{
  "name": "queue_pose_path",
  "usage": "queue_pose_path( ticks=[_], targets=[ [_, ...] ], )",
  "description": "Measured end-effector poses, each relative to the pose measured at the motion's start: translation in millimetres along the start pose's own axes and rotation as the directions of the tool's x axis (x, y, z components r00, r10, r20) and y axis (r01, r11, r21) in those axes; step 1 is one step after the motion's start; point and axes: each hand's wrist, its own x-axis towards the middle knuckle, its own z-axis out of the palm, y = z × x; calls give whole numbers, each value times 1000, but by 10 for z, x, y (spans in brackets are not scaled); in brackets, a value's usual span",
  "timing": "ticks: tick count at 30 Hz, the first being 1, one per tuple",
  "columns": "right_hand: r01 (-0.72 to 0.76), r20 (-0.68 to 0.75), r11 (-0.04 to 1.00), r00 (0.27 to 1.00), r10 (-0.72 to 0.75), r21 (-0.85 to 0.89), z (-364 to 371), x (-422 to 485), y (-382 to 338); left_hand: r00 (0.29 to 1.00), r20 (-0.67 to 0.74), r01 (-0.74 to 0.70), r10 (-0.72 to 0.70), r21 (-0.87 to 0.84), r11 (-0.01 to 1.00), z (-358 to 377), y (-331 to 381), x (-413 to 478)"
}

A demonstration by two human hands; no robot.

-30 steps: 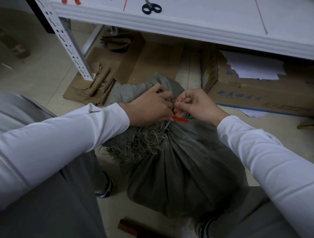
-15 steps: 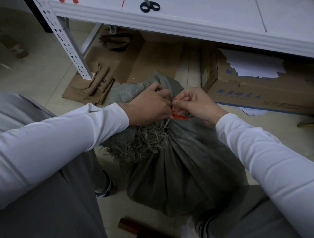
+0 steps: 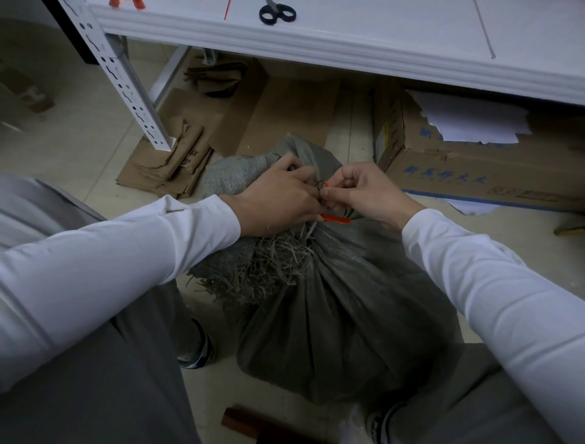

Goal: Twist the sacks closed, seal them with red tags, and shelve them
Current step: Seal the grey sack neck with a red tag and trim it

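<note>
A grey woven sack (image 3: 342,317) stands on the floor between my legs, its neck twisted together and its frayed edge (image 3: 262,269) spilling to the left. My left hand (image 3: 278,202) grips the twisted neck. My right hand (image 3: 364,193) pinches the thin strap of a red tag (image 3: 336,218), which loops round the neck between the two hands. The tag's flat red end sticks out just below my fingers. The neck itself is mostly hidden by both hands.
A white shelf (image 3: 348,41) spans the top, with black scissors (image 3: 278,13) and spare red tags (image 3: 125,2) on it. Its perforated upright (image 3: 126,85) stands left. Flattened cardboard (image 3: 171,158) lies on the floor; a cardboard box (image 3: 474,171) with papers sits right.
My hands have barely moved. The right hand has drawn the red strap slightly up and to the right, and the loop now shows above my fingers.
</note>
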Motion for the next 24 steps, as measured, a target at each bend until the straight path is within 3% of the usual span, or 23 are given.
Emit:
queue_pose_path(
  ticks=[13,20,24],
  targets=[
    [-24,-11,999,1000,24,25,6,15,53,999,-14,38,-40,-70,997,-7,-6,-15],
    [-72,35,992,997,68,104,59,-24,48,975,175,156,-136,-104,982,-17,-23,1],
    [-90,-6,990,996,92,110,75,-41,25,968,225,129,-111,-69,989,-22,-61,21]
  ],
)
